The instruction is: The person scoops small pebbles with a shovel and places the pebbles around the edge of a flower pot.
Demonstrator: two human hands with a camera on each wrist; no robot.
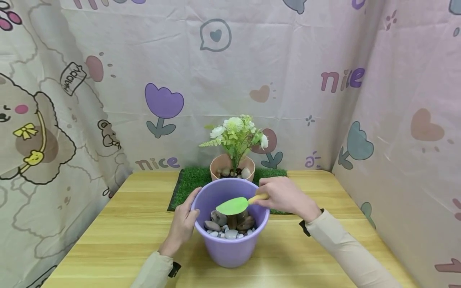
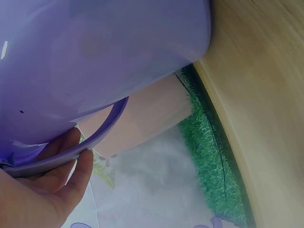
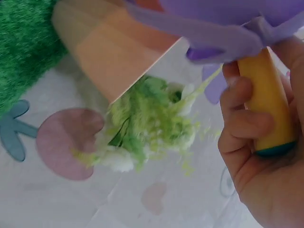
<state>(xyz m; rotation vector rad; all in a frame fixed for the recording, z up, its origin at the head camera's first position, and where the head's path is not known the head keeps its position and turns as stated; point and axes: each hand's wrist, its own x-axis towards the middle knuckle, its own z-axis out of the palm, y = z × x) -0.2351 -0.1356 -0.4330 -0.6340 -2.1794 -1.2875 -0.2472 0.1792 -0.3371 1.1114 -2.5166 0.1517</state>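
A purple bucket (image 1: 230,252) stands on the table with grey and brown stones (image 1: 230,226) in it. My left hand (image 1: 183,224) grips the bucket's left side at the rim; in the left wrist view its fingers hold the purple bucket handle (image 2: 102,130) close to the wall. Over the bucket's mouth, my right hand (image 1: 284,197) holds a small trowel by its yellow handle (image 3: 268,104). The trowel's green blade (image 1: 232,206) points left above the stones, and no stones are seen on it. The right fingers (image 3: 247,126) are curled round that handle.
Behind the bucket, a peach flowerpot (image 1: 214,164) holds white-and-green flowers (image 1: 234,134) and pebbles. Green artificial turf (image 1: 192,180) lies beneath it on the wooden table (image 1: 126,224). A printed cloth (image 1: 216,80) hangs behind and on both sides.
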